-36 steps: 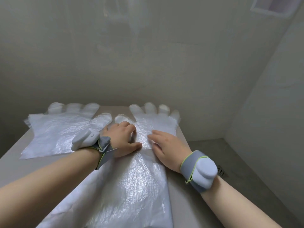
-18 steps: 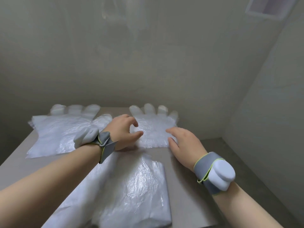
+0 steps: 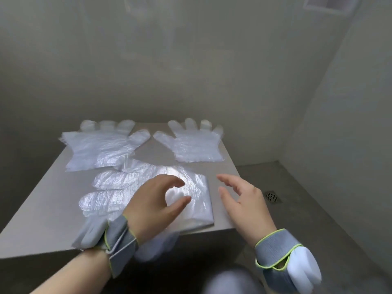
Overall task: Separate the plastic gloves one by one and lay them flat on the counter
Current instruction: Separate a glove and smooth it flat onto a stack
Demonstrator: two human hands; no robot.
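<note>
Head view.

**Step in hand.** Two gloves are laid out. The far-left glove (image 3: 101,145) and the far-right glove (image 3: 196,145) lie flat at the back of the bench (image 3: 40,200), apart from each other, fingers pointing to the wall. The stack of plastic gloves (image 3: 118,194) lies in front of them, near the front edge. Judged from this, the step is the pick-up of the next glove.

**State of the grip.**
- The left hand (image 3: 152,206) hovers over the right part of the stack. Thumb and forefinger form a loose C, and the grip is unclosed and holds nothing.
- The right hand (image 3: 246,204) hovers over bare bench just beside the stack. The fingers are relaxed and spread, and the grip is empty.

**Next move.** It calls for a pinch on the top layer only, with the other hand steadying the stack. The sheets probably cling, so peeling slowly should avoid lifting two.

**Materials and shapes.**
- The gloves are thin, translucent film, finely crinkled and glossy under the light, flat and hand-shaped with a straight cuff.
- The bench is a smooth, matt grey slab.
- Each wrist carries a grey fabric band (image 3: 277,255) with lime edging and a white module.
</note>
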